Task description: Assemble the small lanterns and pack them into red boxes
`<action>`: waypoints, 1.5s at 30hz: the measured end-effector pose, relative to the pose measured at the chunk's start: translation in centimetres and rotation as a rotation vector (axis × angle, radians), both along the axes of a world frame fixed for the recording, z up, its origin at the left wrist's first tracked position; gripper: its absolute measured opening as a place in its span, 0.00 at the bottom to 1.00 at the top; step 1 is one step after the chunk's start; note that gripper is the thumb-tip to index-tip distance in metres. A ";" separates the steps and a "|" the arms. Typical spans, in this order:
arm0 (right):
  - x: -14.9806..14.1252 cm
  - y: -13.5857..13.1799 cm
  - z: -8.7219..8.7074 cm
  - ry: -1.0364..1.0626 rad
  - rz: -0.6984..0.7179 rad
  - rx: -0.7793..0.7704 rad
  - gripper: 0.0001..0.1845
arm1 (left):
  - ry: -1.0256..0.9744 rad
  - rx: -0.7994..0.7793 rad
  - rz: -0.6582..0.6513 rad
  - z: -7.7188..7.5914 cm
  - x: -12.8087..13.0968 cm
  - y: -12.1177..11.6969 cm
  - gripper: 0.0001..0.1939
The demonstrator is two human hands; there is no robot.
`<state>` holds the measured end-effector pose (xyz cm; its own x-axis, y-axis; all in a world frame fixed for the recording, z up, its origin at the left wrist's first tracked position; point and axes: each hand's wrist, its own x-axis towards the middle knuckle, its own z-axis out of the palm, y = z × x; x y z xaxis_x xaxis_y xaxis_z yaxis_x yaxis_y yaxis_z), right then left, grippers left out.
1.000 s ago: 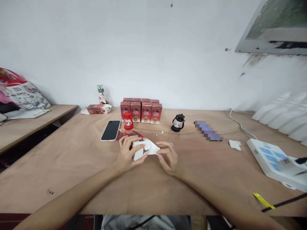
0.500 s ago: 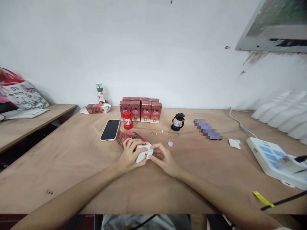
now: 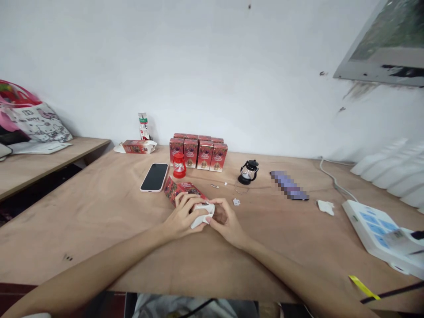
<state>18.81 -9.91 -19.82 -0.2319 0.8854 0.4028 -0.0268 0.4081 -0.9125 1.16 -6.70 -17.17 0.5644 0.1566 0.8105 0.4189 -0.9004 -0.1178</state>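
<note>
Phone (image 3: pixel 154 177), red lantern (image 3: pixel 179 166) on table (image 3: pixel 99 221) (light brown)

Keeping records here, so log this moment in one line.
left hand: gripping red-and-white box | right hand: touching its white end | red lantern, black lantern: standing

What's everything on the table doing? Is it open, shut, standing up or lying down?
Held red carton: tipped over; can't tell if shut
Rear red carton: lying down, white flaps sticking out
Rows of red boxes: upright, look shut
Red lantern: upright
Black lantern: upright
Smartphone: face up, screen dark
Bottle: upright
Purple thing: lying flat, blurred
Power strip: looks plugged into
</note>
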 end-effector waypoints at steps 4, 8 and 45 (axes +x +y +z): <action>-0.1 -0.1 0.1 0.026 -0.014 -0.055 0.18 | -0.009 -0.009 -0.011 -0.1 0.1 -0.1 0.08; 0.0 0.0 0.2 0.057 -0.012 -0.095 0.20 | -0.002 0.006 -0.016 -0.2 0.1 -0.1 0.08; 9.3 10.6 9.4 -1.337 -0.845 -0.128 0.27 | -0.158 -0.469 -0.030 2.1 1.4 2.2 0.34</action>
<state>28.10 0.72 -10.41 0.2135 0.9479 0.2365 0.9746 -0.1898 -0.1191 2.54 -4.49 -15.05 0.4504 0.5108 0.7323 0.3721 -0.8529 0.3661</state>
